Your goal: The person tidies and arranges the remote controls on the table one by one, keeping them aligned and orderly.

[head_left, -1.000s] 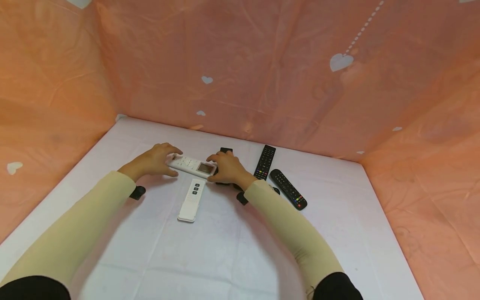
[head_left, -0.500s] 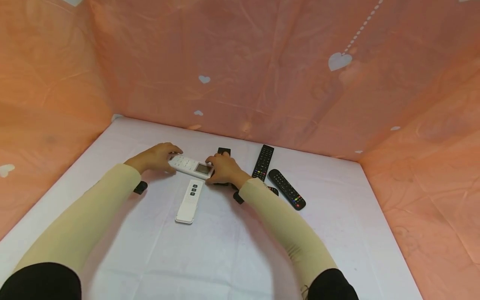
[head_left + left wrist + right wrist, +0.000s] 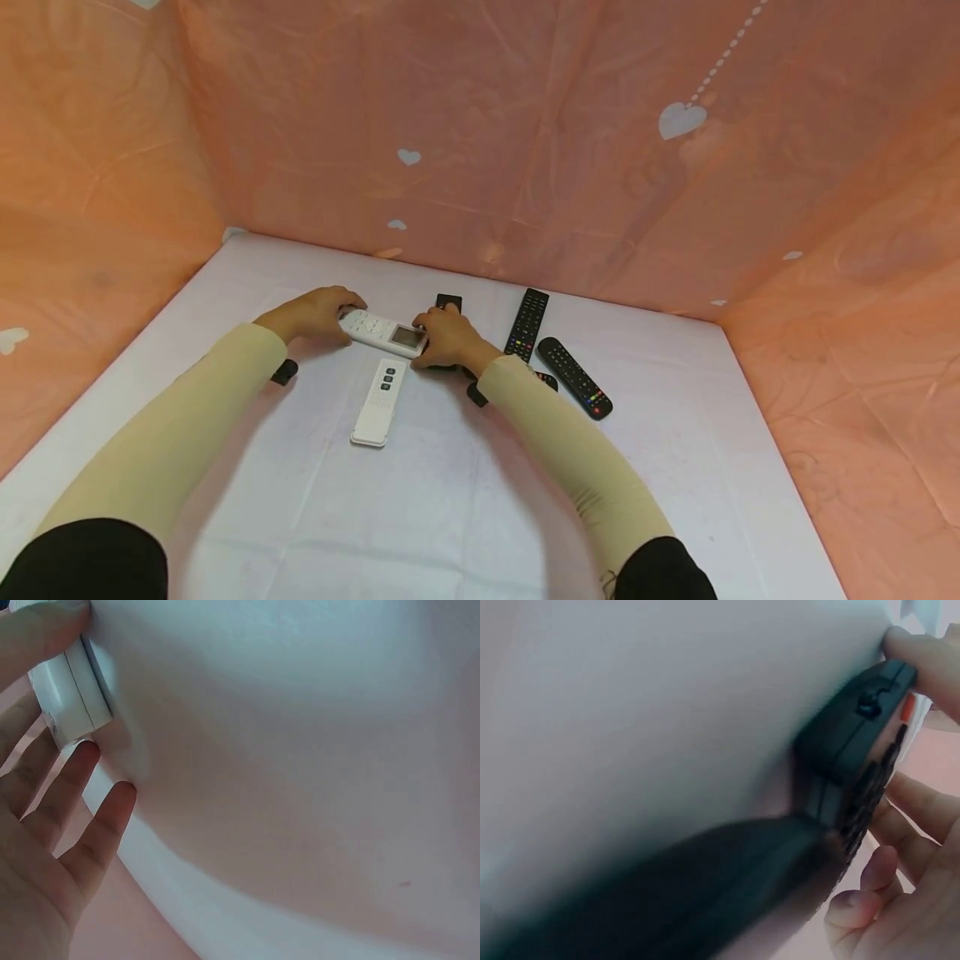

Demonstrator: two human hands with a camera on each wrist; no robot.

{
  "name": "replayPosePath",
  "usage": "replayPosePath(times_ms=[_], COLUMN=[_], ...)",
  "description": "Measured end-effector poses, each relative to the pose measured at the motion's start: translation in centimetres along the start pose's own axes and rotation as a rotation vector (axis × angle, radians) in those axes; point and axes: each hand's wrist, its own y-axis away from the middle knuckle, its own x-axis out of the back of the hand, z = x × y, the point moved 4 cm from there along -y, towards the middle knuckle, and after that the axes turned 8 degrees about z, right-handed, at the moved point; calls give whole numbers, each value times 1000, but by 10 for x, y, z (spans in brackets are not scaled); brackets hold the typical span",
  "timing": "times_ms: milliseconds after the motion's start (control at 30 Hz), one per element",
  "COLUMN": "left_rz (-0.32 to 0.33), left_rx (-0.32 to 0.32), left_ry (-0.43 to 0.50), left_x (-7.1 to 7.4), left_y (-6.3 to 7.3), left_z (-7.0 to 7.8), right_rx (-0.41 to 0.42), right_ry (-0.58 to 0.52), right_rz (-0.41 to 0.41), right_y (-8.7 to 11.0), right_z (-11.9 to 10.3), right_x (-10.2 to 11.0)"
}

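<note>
Closer in than a second ago, the left hand grips the upper white remote left of center, markings too small to read. Right-hand fingers pinch its other end.

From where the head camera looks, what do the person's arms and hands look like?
The left hand and right hand are ungloved. Close-fitting cream sleeves run down to the wrists, meeting black fabric further up. A small black wrist camera shows beside each.
</note>
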Motion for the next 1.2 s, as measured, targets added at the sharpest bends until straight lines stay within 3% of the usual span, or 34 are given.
replayPosePath(times_ms=[300, 733, 1000, 1200], left_rz=[-1, 17, 59, 122], left_rx=[-21, -3, -97, -121], left_ry=[-2, -16, -5, 62], left_x=[1, 14, 15, 18], left_y=[-1, 7, 12, 17], left_z=[-1, -2, 5, 9], right_rx=[2, 35, 106, 115], right_ry=[-34, -115, -206, -272], right_rz=[-29, 17, 22, 66], right_y=[-2, 0, 5, 10], right_z=[-2, -3, 4, 7], right_x=[4, 16, 24, 32])
